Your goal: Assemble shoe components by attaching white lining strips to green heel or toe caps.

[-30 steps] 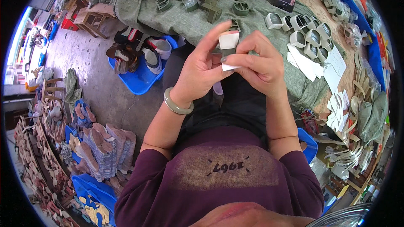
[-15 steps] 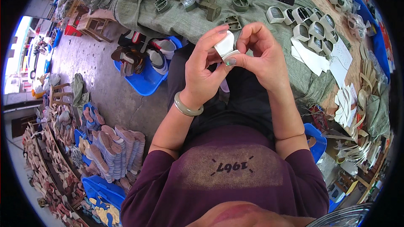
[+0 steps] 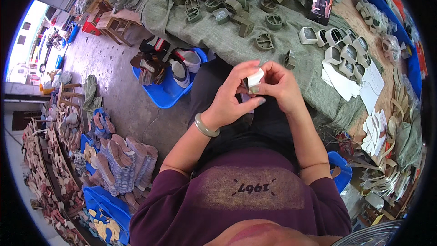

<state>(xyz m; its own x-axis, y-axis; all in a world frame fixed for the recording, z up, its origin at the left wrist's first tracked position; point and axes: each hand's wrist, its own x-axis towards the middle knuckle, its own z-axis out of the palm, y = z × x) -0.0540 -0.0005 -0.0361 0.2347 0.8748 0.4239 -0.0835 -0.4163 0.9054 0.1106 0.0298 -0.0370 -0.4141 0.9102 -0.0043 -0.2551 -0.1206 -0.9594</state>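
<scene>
Above my lap, both hands are closed on a small block wrapped in white sheet material point(image 3: 256, 79), seemingly a shoe heel; a dark side of it shows by my left fingers. My left hand point(image 3: 233, 90), with a bangle at the wrist, grips it from the left. My right hand point(image 3: 281, 87) pinches its right side between thumb and fingers. Just beyond lie loose grey-green hollow heel blocks point(image 3: 264, 42), with a heap of heel blocks point(image 3: 233, 6) further back. White-sided heel blocks point(image 3: 348, 53) form a cluster to the right.
A green woven cloth point(image 3: 314, 95) covers the worktable. On it are a phone point(image 3: 322, 1) and white sheet pieces point(image 3: 339, 81). A blue basin of shoes point(image 3: 166, 95) stands on the floor at left. Stacked insoles point(image 3: 120, 166) are nearer on that side.
The view has shifted, showing more of the table. My hands have come closer to my body, and the white-covered block is turned, with my right thumb now on its lower edge.
</scene>
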